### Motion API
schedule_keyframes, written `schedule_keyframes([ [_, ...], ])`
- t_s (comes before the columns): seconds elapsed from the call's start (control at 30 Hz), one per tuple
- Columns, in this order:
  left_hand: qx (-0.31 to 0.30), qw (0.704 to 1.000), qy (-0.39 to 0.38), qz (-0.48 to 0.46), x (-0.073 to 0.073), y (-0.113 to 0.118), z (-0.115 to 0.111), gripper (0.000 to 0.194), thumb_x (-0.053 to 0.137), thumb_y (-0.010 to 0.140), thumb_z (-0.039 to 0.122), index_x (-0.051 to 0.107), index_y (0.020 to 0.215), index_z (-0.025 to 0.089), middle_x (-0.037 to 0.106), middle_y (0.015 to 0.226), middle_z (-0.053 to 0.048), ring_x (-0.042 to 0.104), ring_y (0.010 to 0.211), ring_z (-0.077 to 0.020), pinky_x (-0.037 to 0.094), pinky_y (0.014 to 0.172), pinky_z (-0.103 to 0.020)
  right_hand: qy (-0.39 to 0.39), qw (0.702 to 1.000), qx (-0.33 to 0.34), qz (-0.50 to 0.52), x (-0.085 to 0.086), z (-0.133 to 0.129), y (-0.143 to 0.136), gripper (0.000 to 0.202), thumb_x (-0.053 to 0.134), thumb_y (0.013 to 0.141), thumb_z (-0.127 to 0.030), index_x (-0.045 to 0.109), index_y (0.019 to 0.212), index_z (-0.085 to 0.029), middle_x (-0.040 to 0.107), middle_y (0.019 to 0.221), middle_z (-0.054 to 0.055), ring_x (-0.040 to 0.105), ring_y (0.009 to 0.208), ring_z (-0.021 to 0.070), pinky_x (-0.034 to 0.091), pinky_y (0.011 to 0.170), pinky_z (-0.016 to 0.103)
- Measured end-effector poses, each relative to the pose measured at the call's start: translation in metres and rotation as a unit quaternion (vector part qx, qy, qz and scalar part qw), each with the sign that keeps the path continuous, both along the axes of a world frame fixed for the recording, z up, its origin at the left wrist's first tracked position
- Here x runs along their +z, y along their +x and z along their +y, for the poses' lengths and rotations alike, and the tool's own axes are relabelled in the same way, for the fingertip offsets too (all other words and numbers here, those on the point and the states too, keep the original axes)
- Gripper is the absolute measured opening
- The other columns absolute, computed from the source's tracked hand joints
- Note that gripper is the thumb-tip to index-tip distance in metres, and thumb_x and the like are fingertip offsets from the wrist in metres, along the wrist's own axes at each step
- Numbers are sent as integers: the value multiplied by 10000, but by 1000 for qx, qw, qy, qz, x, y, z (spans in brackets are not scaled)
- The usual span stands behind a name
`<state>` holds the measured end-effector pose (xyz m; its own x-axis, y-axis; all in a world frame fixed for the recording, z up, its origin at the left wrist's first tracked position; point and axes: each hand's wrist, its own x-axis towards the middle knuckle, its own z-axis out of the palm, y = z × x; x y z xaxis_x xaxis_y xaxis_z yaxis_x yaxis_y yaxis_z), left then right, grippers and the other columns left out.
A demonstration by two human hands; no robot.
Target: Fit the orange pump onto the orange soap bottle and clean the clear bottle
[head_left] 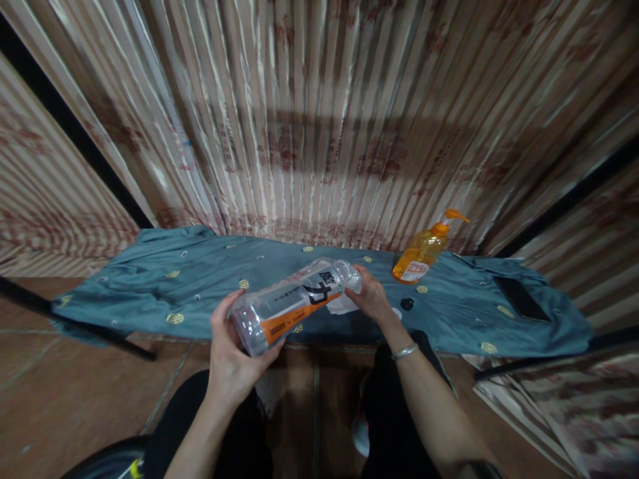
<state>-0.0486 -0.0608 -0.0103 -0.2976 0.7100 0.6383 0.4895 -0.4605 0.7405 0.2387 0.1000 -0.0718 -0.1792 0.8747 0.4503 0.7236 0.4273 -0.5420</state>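
Note:
A clear plastic bottle (294, 303) with a grey and orange label lies tilted in the air over the cloth-covered table, its neck toward the right. My left hand (238, 349) is wrapped round its base end. At the neck end, my right hand (368, 293) grips the bottle with closed fingers, which partly hide the mouth. Beneath the neck, a white piece of something like tissue (342, 305) rests on the cloth. To the right of my right hand are a small black object (407, 304) and a small white round one (397, 313).
An orange pump bottle (420, 256) stands at the table's back right. A dark phone-like slab (522, 299) lies at the right end. The teal patterned cloth (200, 266) covers the table. Behind hangs a striped curtain (309, 133), with black poles at both sides.

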Motion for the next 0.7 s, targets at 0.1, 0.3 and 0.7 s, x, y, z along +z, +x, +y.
schedule_keyframes([
  [0.1,8,1000,3,11,-3,0,1,973,927,599,393,420,1420,268,527,1409,-134,590,1280,-312,525,1064,-511,-5,1000,-1,1,-1,0,1,598,733,780,-228,541,1345,-195,703,1316,149,681,1235,320,556,1037,481],
  [0.3,6,1000,-26,-14,-7,-1,0,943,905,623,407,415,1419,287,540,1348,-124,633,1200,-305,563,999,-520,-2,1000,-15,-5,-3,1,2,616,736,774,-215,537,1357,-197,706,1313,152,686,1229,326,561,1030,499],
  [0.7,18,998,-54,-4,-11,-6,-1,1011,916,604,417,393,1458,276,537,1373,-138,594,1286,-366,503,1077,-602,-9,1000,-8,-2,-2,1,1,610,727,779,-209,529,1356,-196,698,1330,147,680,1241,317,552,1048,483],
])
